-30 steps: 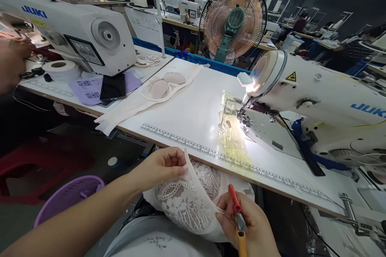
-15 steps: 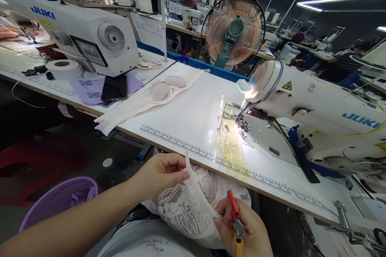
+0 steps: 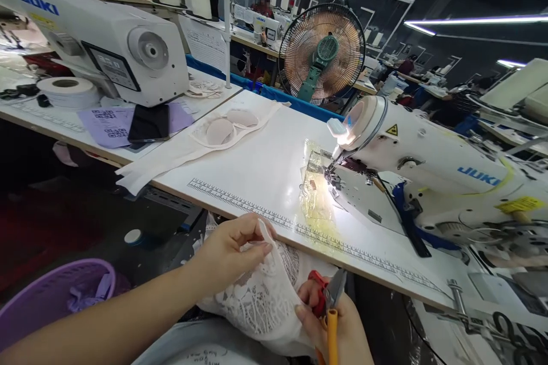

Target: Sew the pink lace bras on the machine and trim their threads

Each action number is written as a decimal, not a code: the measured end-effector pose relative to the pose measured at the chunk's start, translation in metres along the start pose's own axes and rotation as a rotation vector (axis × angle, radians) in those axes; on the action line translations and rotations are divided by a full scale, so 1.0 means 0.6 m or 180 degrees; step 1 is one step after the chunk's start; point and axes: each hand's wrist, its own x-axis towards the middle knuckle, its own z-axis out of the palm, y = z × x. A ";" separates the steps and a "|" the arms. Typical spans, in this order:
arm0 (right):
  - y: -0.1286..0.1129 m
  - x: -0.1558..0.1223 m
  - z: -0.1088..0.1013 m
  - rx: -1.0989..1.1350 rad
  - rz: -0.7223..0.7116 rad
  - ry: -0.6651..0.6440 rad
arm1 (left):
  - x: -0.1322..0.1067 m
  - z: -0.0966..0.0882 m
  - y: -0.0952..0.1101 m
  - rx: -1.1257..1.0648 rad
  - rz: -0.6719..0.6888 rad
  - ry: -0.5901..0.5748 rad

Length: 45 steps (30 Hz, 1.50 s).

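A white lace bra (image 3: 259, 299) lies over my lap at the table's front edge. My left hand (image 3: 233, 251) pinches the upper end of its smooth edge band between thumb and fingers. Lower on the same band, the thumb and forefinger of my right hand (image 3: 338, 319) are closed at the fabric. Also tucked in that hand is a pair of scissors (image 3: 335, 291) with red and orange handles, its metal blades slanting up to the right. Part of the bra is hidden behind my fingers and below the tabletop.
Another white bra (image 3: 220, 130) lies flat on the white table (image 3: 261, 171). The sewing machine (image 3: 411, 137) stands right, its lamp lit; a second machine (image 3: 115, 51) is left. A phone (image 3: 149, 122) rests on purple paper. A purple basket (image 3: 94, 268) sits low left; a fan (image 3: 327, 48) stands behind.
The scissors have turned in my right hand, their blades now pointing up to the right. My left hand keeps its pinch on the bra. The whole view has shifted slightly.
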 end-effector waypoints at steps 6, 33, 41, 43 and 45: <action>-0.014 0.008 -0.031 -0.0437 -0.0155 -0.0523 | 0.013 0.014 0.004 0.0229 -0.0315 -0.0164; -0.057 0.074 -0.104 -0.2744 -0.1120 -0.0902 | 0.049 0.021 0.025 0.0355 -0.0843 -0.1213; -0.045 0.069 -0.101 -0.2500 -0.0906 -0.1042 | 0.053 0.017 0.026 0.0462 -0.0805 -0.1167; -0.038 0.069 -0.099 -0.2260 -0.0748 -0.1063 | 0.052 0.017 0.027 0.0543 -0.0697 -0.1103; -0.032 0.069 -0.095 -0.1967 -0.0658 -0.0949 | 0.049 0.017 0.027 0.0601 -0.0657 -0.1055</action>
